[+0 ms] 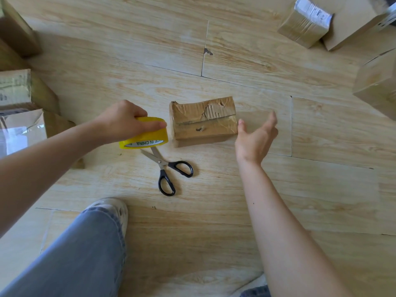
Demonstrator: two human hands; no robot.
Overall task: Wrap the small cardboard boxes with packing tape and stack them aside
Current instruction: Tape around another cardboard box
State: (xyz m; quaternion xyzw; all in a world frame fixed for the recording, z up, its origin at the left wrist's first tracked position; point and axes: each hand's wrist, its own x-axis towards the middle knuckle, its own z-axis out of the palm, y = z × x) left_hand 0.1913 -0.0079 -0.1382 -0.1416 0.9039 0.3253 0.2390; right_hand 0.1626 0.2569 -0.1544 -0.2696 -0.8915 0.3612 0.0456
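Observation:
A small, worn cardboard box [203,120] wrapped in shiny tape lies on the wooden floor in the middle of the view, its top torn in places. My left hand [126,121] grips a yellow roll of packing tape [147,136] just left of the box, thumb stretched along the roll's top edge. My right hand [256,136] hovers open right beside the box's right end, fingers straight, thumb tip close to the box's corner, holding nothing.
Black-handled scissors [169,168] lie open on the floor below the tape roll. Taped boxes stand at the left edge [23,91] and the upper right [304,24], another at the right edge [377,86]. My jeans leg and white shoe [109,209] are bottom left.

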